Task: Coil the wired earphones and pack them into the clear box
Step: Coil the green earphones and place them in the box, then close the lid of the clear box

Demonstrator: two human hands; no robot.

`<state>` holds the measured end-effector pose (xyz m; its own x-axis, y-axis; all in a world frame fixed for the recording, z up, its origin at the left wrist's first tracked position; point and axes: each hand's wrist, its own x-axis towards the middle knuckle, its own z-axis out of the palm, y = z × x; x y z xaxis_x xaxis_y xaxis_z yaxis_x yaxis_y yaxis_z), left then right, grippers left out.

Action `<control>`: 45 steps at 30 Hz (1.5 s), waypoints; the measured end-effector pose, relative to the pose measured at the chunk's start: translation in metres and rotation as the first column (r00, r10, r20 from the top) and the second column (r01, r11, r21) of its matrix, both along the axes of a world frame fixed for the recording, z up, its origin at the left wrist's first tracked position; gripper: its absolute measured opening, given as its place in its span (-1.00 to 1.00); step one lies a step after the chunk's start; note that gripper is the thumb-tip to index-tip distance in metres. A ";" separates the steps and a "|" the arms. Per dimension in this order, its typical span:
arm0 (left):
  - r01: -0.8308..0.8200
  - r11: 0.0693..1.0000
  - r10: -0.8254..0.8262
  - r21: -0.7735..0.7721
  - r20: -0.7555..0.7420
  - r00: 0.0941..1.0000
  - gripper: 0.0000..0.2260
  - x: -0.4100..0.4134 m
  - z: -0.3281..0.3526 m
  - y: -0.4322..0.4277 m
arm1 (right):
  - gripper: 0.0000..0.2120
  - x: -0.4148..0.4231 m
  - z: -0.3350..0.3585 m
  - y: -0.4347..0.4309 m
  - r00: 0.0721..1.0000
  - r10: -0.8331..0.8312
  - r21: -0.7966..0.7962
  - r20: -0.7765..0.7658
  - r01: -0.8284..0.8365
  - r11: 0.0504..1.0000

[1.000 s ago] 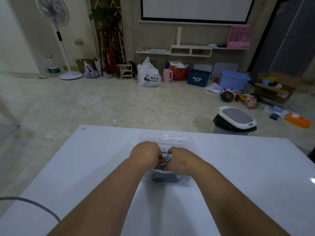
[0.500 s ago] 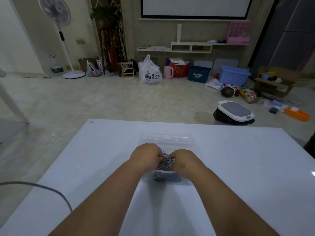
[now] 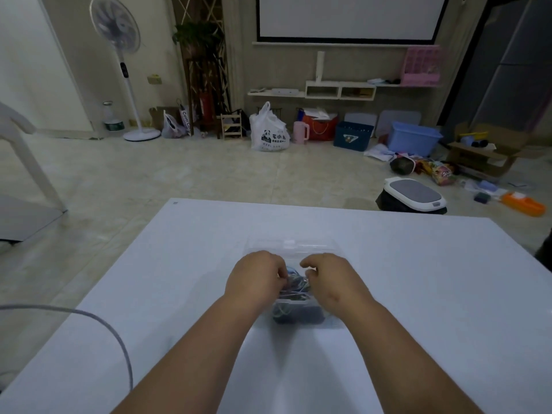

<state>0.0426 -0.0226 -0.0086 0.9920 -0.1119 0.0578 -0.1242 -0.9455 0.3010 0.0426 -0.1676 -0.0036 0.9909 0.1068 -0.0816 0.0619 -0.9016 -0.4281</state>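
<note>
Centrally, a tangle of thin wired earphones (image 3: 294,286), with pale and bluish cords, sits bunched between two bare hands. It is directly over a small clear plastic box (image 3: 330,322) on a white table (image 3: 433,288). The left hand (image 3: 257,279) has its fingers curled inward and pinches cord at the bundle's 9 o'clock side. The right hand (image 3: 331,283) is curled likewise, nipping cord at 3 o'clock. The box's transparent lid (image 3: 289,245) lies open at 12 o'clock from the hands. Something dark shows through the box's near wall at 6 o'clock, too unclear to identify.

The coiling looks mostly done, with the bundle going into the box. Tucking in stray loops and closing the lid appear to remain.

Bare tabletop stretches widely at 3 and 9 o'clock, and the far table edge lies well beyond the lid. A grey cable (image 3: 116,336) curves over the table's left edge at 8 o'clock, well apart from the box.
</note>
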 end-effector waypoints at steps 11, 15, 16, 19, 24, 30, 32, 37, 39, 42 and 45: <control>0.130 0.990 -0.137 -0.045 -0.222 0.965 -0.79 0.000 0.006 0.005 | -0.69 -0.002 -0.003 0.004 0.988 0.010 -0.143 -0.155 -0.033 0.989; 0.161 0.987 -0.154 0.017 -0.208 0.966 -0.81 -0.001 0.009 0.003 | -0.75 0.004 -0.001 0.005 0.981 -0.016 -0.105 -0.192 -0.005 0.994; 0.159 0.987 -0.153 0.018 -0.190 0.970 -0.82 -0.001 0.008 0.003 | -0.74 0.005 0.000 0.004 0.984 -0.009 -0.090 -0.179 -0.007 0.996; 0.148 0.987 -0.157 -0.062 -0.166 0.974 -0.83 0.000 0.007 0.006 | -0.74 0.004 0.001 0.001 0.994 -0.020 0.031 -0.104 0.024 0.999; 0.091 0.972 -0.119 -0.215 -0.120 0.986 -0.87 0.004 0.012 0.011 | -0.80 0.003 0.003 0.000 0.997 -0.069 0.135 -0.016 0.071 0.988; 0.091 0.986 -0.113 -0.143 -0.159 0.981 -0.84 -0.001 0.011 0.007 | -0.77 0.000 0.004 0.004 0.995 -0.017 0.088 -0.103 0.026 0.996; 0.095 0.987 -0.114 -0.127 -0.151 0.982 -0.84 -0.001 0.010 0.007 | -0.76 -0.001 0.005 0.004 0.994 -0.012 0.077 -0.110 0.021 0.997; 0.090 0.984 -0.106 -0.152 -0.100 0.989 -0.88 0.001 0.010 0.009 | -0.82 0.002 0.005 0.002 0.996 -0.016 0.097 -0.085 0.024 0.995; 0.080 0.973 -0.101 -0.215 -0.090 0.991 -0.88 0.003 0.010 0.010 | -0.81 0.004 0.003 0.000 0.998 -0.034 0.128 -0.048 0.040 0.991; 0.039 0.952 -0.058 -0.303 -0.054 0.997 -0.82 0.005 0.009 0.011 | -0.82 0.005 0.002 -0.001 0.999 -0.049 0.182 -0.002 0.049 0.982; -0.023 0.919 0.020 -0.393 -0.012 1.000 -0.78 0.008 0.008 0.010 | -0.84 0.004 0.004 -0.002 0.990 -0.120 0.257 0.076 0.097 0.961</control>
<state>0.0510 -0.0122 -0.0003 0.9946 -0.0603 0.0849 -0.1011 -0.7536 0.6496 0.0470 -0.1699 0.0001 0.9997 0.0035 0.0240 0.0180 -0.7684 -0.6397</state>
